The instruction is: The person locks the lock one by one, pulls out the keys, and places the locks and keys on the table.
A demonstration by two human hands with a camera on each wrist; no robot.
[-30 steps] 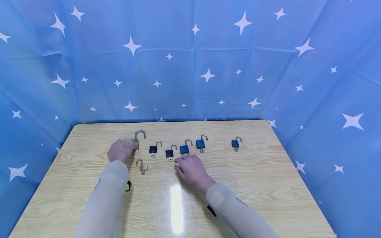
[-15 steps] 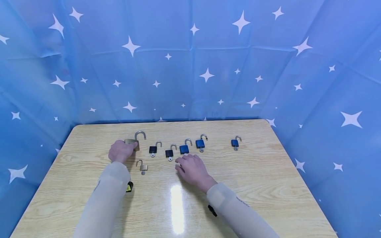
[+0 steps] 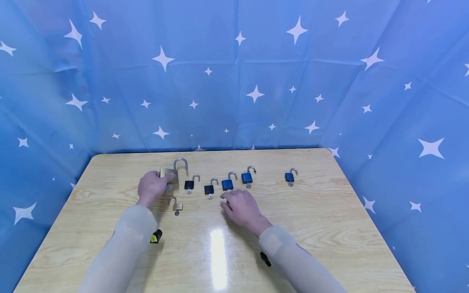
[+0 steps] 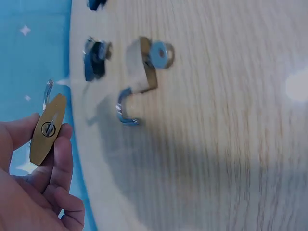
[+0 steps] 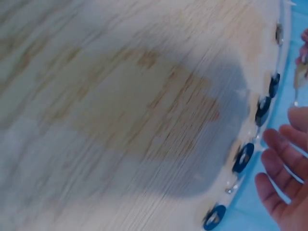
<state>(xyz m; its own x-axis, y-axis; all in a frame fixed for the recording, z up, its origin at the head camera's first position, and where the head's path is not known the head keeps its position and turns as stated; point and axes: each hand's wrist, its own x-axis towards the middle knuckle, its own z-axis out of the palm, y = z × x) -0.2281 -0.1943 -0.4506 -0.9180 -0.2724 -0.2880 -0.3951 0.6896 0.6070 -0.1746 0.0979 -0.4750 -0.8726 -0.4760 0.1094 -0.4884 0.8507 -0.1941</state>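
Observation:
My left hand (image 3: 152,186) pinches a large brass padlock (image 3: 168,171) by its body, the shackle swung up and unlatched. In the left wrist view this padlock (image 4: 44,144) shows its underside and keyhole, gripped between thumb and fingers. A small brass padlock (image 3: 178,206) with a key in it lies on the table nearer to me, its shackle unlatched. My right hand (image 3: 242,206) holds nothing, fingers relaxed, just in front of a blue padlock (image 3: 227,184). Its spread fingers (image 5: 279,156) show in the right wrist view.
Two black padlocks, a left one (image 3: 189,184) and a right one (image 3: 209,189), lie mid-table with keys inserted. More blue padlocks lie to the right, one close by (image 3: 247,178), another farther off (image 3: 289,177). A starry blue curtain (image 3: 220,106) hangs behind the wooden table (image 3: 311,236).
My left hand has raised the large brass padlock and shifted it a little to the right. My right hand has drifted slightly right. The other padlocks have stayed put.

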